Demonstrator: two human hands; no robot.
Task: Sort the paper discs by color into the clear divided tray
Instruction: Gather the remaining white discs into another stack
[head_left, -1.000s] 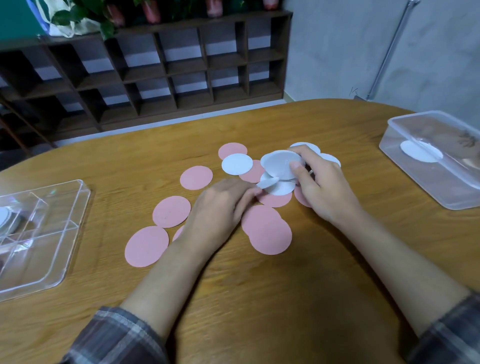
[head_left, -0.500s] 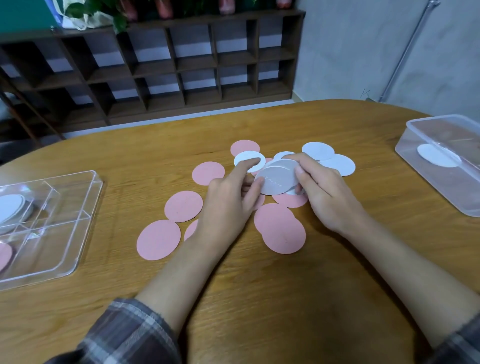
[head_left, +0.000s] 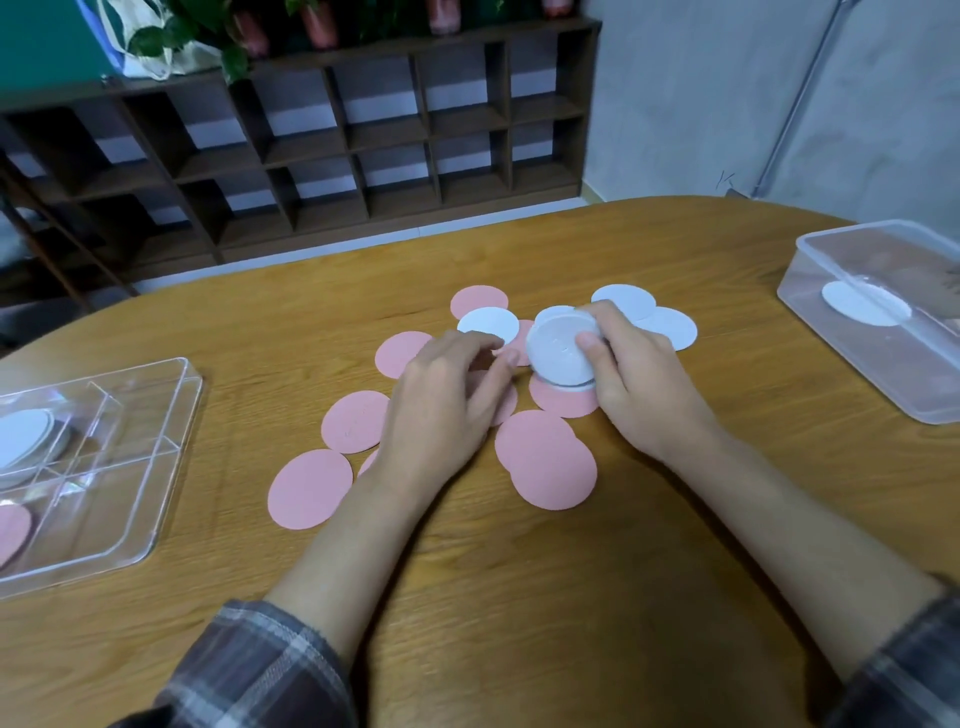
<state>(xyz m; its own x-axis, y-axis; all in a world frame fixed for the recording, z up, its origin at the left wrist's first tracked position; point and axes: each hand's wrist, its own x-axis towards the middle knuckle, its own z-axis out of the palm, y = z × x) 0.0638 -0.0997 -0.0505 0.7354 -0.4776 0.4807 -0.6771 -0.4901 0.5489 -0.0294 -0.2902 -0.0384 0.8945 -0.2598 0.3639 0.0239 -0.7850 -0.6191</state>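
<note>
White discs (head_left: 562, 347) stacked in right hand (head_left: 636, 382); pink discs (head_left: 550, 462) lie flat.

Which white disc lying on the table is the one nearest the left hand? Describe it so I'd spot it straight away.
Start at the scatter of discs in the middle of the wooden table. Just beyond the fingertips of the left hand lies a white disc, flat. It overlaps the farthest pink disc, and unlike the white stack in the right hand, nobody holds it.
</note>
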